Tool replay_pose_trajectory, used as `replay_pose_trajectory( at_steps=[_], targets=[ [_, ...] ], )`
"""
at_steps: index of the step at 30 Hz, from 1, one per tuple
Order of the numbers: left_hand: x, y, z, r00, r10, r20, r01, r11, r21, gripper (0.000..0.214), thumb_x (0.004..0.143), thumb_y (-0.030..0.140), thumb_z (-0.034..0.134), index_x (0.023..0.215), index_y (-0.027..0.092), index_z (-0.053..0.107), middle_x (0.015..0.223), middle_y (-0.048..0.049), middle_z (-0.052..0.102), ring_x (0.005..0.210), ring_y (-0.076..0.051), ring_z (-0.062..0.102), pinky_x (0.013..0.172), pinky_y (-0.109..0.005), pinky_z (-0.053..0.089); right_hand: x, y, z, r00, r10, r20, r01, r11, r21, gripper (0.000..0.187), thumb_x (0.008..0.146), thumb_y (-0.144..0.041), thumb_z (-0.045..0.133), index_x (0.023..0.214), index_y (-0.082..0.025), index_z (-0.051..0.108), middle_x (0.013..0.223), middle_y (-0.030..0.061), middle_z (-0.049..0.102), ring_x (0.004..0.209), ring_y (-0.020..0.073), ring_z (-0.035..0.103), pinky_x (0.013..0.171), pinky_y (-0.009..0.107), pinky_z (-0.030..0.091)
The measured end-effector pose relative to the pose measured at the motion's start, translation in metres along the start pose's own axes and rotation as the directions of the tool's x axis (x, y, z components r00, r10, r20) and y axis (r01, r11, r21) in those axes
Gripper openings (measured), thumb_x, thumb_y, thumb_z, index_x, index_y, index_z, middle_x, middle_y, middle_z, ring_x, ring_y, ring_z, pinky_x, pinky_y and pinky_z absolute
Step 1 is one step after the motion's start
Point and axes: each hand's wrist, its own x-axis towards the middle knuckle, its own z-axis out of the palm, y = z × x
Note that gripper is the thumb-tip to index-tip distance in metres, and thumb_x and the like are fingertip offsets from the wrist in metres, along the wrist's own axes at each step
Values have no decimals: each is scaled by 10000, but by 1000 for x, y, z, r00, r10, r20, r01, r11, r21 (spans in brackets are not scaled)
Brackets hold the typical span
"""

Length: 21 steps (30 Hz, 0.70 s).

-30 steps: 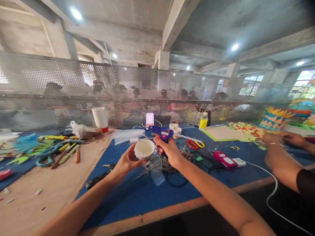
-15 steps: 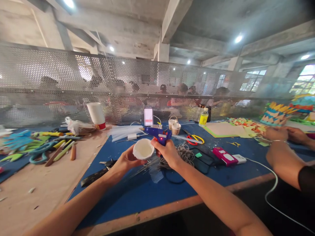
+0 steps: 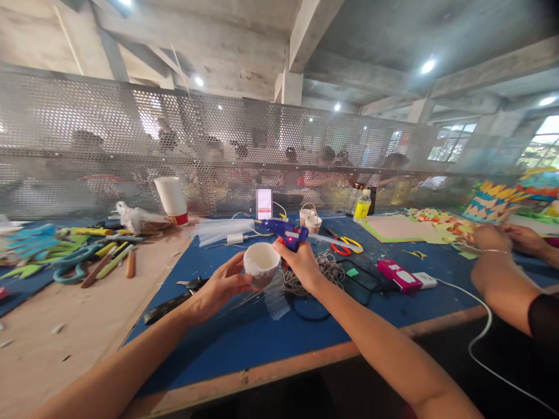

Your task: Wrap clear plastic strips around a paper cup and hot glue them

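A small white cup is held at its left side by my left hand, its open mouth tilted up toward me. My right hand grips a blue hot glue gun with a clear glue stick out of its back. The gun's nozzle points left, above and behind the cup's rim. My right fingers are close to the cup's right edge; whether they touch it I cannot tell. Below the right hand lies a tangle of grey cord on the blue mat.
Left are teal scissors, tools and stacked paper cups. Behind are a phone, two small cups, and red-yellow scissors. To the right are a yellow bottle, a magenta box and another person's hands.
My left hand has moved the cup slightly right and tipped it, so more of its outer wall shows. The glue gun has shifted a little right and up.
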Motion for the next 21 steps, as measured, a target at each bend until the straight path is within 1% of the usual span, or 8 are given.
replay_pose_trajectory(
  at_steps=[4, 7, 9, 11, 13, 15, 18, 21],
  targets=[
    [1, 0, 1, 999, 34, 12, -35, 997, 68, 580, 783, 209, 782, 1324, 223, 575, 1293, -134, 646, 1065, -262, 647, 888, -363, 516, 1, -1, -1, 1000, 15, -1, -15, 1000, 2, 284, 806, -465, 699, 843, -187, 658, 558, -39, 535, 449, 107, 472, 445, 239, 405],
    [1, -3, -1, 998, 64, 13, -65, 993, 103, 637, 729, 193, 831, 1312, 222, 574, 1238, -118, 670, 1014, -230, 654, 878, -329, 483, -1, -4, 1, 1000, 14, 6, -14, 1000, -27, 268, 801, -454, 708, 838, -192, 668, 549, -38, 542, 456, 113, 479, 457, 242, 409],
    [1, -5, -3, 998, 59, 26, -62, 991, 123, 703, 698, 177, 852, 1337, 233, 564, 1221, -104, 679, 1032, -231, 646, 888, -323, 466, -3, -5, 2, 1000, 0, 17, 1, 999, -46, 267, 810, -457, 699, 828, -192, 673, 560, -33, 554, 476, 114, 484, 474, 241, 412],
    [-1, -5, -3, 997, 36, 64, -45, 990, 136, 737, 687, 163, 855, 1360, 232, 561, 1200, -97, 688, 1059, -241, 634, 904, -327, 453, -5, -5, 4, 999, -22, 36, 24, 998, -62, 276, 822, -465, 687, 824, -189, 677, 580, -25, 569, 503, 116, 491, 495, 241, 417],
    [-2, -5, -3, 994, 8, 107, -23, 990, 140, 733, 690, 157, 850, 1364, 216, 570, 1183, -99, 695, 1057, -247, 630, 901, -331, 448, -7, -6, 5, 998, -36, 59, 40, 997, -69, 297, 833, -483, 676, 818, -186, 675, 581, -22, 566, 514, 117, 490, 502, 240, 416],
    [-3, -4, -4, 992, -2, 123, -14, 992, 128, 722, 693, 157, 846, 1361, 206, 577, 1193, -104, 693, 1045, -246, 628, 892, -328, 447, -8, -7, 5, 996, -45, 71, 49, 996, -69, 322, 843, -508, 663, 808, -188, 666, 554, -29, 536, 490, 113, 474, 485, 241, 402],
    [-2, -3, -7, 995, 21, 96, -28, 997, 75, 729, 687, 155, 844, 1363, 205, 576, 1204, -105, 689, 1061, -245, 620, 915, -330, 437, -9, -12, 2, 996, -73, 57, 78, 994, -80, 350, 861, -538, 640, 819, -191, 653, 539, -36, 507, 457, 107, 457, 466, 249, 391],
    [1, -3, -10, 996, 69, 50, -71, 997, 33, 730, 680, 146, 843, 1358, 205, 579, 1179, -103, 696, 1047, -236, 618, 921, -331, 429, -10, -20, -5, 993, -112, 25, 115, 982, -149, 347, 871, -539, 640, 862, -193, 665, 558, -29, 534, 476, 113, 481, 495, 261, 411]
  ],
)
